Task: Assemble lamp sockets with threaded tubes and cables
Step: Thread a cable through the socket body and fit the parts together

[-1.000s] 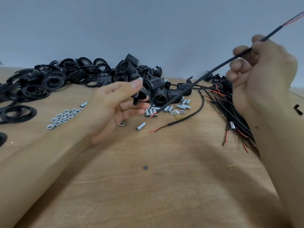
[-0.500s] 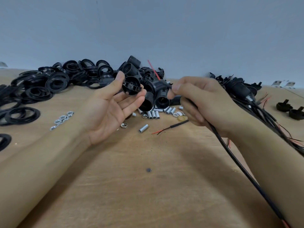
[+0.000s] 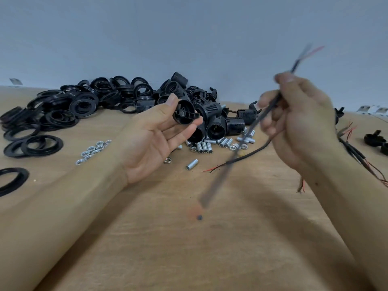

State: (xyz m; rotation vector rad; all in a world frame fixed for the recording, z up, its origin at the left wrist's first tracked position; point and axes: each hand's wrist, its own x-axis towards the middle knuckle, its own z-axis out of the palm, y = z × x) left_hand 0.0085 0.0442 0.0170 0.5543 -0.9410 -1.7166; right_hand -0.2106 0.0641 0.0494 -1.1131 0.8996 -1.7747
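My left hand [image 3: 155, 135] holds a black lamp socket cap [image 3: 184, 112] between thumb and fingertips, palm up, above the table. My right hand [image 3: 298, 122] grips a black cable [image 3: 222, 175], blurred by motion. The cable's upper end with red and black wires [image 3: 308, 53] sticks up past my fingers. Its lower end hangs slanting down over the table. Black threaded socket bodies [image 3: 216, 122] lie piled behind my left hand. Short silver threaded tubes [image 3: 205, 147] lie in front of the pile.
A heap of black rings [image 3: 69, 106] covers the back left of the wooden table [image 3: 189, 248]. Silver nuts [image 3: 92, 151] lie near my left wrist. Another cable [image 3: 247, 156] lies on the table. A bundle of cables [image 3: 357, 154] and black caps [image 3: 374, 139] sit at the right.
My right hand rose and turned, swinging the cable so its wire end points up to the right. My left hand kept holding the socket cap with little movement.
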